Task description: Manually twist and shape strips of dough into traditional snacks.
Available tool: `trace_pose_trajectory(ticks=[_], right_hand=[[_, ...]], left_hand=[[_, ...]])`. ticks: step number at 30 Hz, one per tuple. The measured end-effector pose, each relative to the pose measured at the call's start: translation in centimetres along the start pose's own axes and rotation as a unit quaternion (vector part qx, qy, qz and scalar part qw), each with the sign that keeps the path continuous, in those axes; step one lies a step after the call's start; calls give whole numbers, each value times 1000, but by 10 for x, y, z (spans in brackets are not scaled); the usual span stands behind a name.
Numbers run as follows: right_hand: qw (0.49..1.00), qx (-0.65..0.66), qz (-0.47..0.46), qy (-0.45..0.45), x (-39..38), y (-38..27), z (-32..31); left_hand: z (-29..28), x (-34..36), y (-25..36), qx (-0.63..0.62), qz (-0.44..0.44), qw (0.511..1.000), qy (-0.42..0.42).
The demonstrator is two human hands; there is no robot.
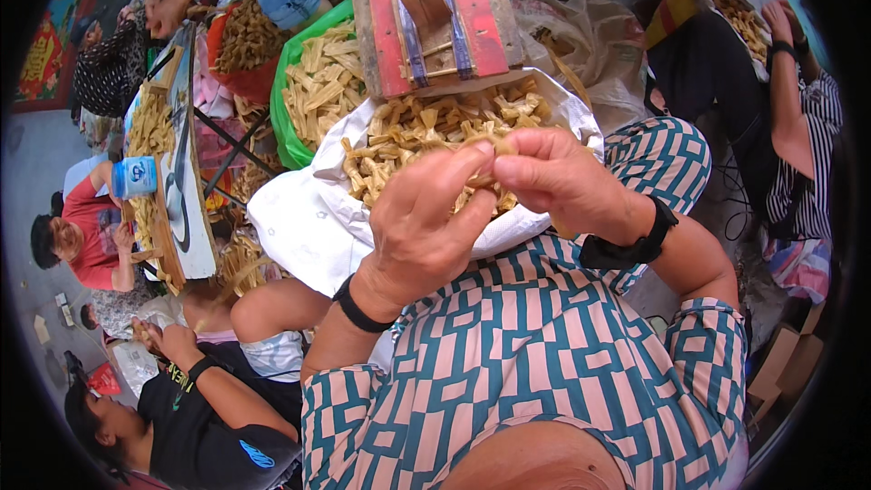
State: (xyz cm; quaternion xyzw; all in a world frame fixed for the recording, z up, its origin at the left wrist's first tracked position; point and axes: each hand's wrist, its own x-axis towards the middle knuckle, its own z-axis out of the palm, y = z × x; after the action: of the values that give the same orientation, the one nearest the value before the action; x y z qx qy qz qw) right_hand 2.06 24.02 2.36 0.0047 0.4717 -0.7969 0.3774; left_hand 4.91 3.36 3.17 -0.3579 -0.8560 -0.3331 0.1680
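My left hand (431, 213) and my right hand (547, 177) meet over a white woven sack (290, 227) full of small knotted tan pieces (399, 136). Both hands have their fingers closed on a thin yellowish strip (504, 147), with fingertips close together; the strip is partly hidden by the fingers. Just beyond the sack is a worn red board (381, 45) carrying a small wooden fixture (423, 9) with purple side bands and rods.
A green bag (318, 82) of tan strips and an orange bag (236, 54) stand upper left, beside a narrow table (195, 254) with a blue-lidded jar (134, 177). Co-workers (209, 417) sit along the left; another (789, 145) is at right. Cardboard (785, 363) lies lower right.
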Motion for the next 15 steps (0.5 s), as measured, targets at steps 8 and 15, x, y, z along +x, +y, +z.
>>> trace_pose_trajectory(ticks=[8,15], right_hand=[[995,-82,-6,-59,0,-6,-7],[949,-246,-195,3,6,1,0]], left_hand=[[5,-12,-5,66,-50,987,137],[9,-15,10,155,-45,987,25]])
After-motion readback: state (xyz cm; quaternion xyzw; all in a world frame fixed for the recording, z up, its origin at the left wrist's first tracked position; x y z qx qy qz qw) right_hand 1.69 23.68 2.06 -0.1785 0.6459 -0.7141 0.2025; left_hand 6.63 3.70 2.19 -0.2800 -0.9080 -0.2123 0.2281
